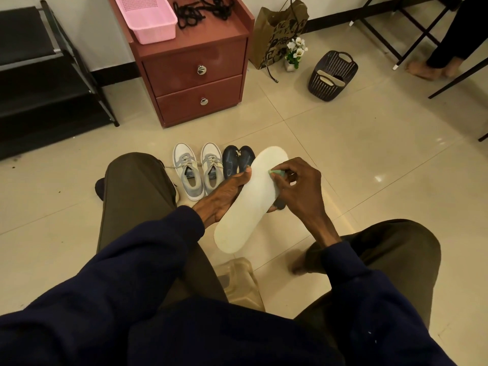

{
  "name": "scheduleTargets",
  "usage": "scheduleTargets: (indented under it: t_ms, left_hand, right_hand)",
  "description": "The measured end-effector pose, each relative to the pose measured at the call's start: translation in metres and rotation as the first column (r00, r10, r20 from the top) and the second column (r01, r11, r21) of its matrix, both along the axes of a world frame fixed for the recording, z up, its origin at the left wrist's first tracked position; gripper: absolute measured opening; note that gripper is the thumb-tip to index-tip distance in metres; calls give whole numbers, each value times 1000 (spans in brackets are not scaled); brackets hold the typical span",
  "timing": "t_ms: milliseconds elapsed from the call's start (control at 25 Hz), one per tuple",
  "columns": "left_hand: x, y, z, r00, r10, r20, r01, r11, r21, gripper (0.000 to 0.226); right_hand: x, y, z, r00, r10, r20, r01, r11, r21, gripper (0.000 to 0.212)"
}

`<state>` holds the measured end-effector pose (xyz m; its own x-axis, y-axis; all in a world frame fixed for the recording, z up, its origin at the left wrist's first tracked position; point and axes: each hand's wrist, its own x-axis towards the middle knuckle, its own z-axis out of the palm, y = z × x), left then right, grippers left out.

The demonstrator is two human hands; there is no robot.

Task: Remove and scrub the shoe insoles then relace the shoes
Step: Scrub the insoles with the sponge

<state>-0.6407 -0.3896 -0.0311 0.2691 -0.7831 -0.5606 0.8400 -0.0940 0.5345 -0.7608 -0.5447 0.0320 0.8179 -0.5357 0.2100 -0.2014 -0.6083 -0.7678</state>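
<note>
Two dark navy sleeves (118, 273) reach forward from the bottom edge, over knees in olive trousers. The left forearm angles up to the right, and the left hand (224, 196) cradles a white insole (250, 207) from beneath. Its thumb lies along the insole's left edge and its fingertips curl up round the right edge. The insole is held in the air above the floor (343, 167), tilted, with its toe end pointing away.

The right hand (298, 186) bends at the wrist and comes in from the right, pinching a small green scrubbing pad (277, 173) against the insole's upper right edge.

Just beyond the hands, grey and white sneakers (196, 173) stand on the floor, laced, with a pair of dark shoes (237, 161) beside them. Farther back, black laces (200, 9) lie heaped on top of a red-brown drawer cabinet (195, 75), next to a pink basket (145, 18). To the right, a dark basket (340, 67) on the floor holds pale insoles (330, 78).
</note>
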Motion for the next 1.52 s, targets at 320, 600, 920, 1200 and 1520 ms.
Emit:
scheduleTargets:
  t_ms: [320,600,920,1200,1520]
  left_hand:
    - [-8,2,27,998,9,58,-11,1000,28,66]
    - [-16,11,50,985,-172,28,173,985,-3,57]
    - [1,0,37,970,241,-22,-238,966,103,63]
    - [10,2,51,924,374,-77,-368,926,79,46]
    - [-16,-6,46,991,79,108,-97,982,165,32]
  right_hand:
    - [5,-6,0,996,86,-13,-87,992,-96,7]
    - [-6,-43,0,993,-109,36,109,994,8,11]
    - [1,24,2,974,215,-76,-217,976,-21,8]
    - [5,69,11,784,608,-127,-610,792,24,14]
    - [11,6,-12,997,-70,-31,65,990,-125,6]
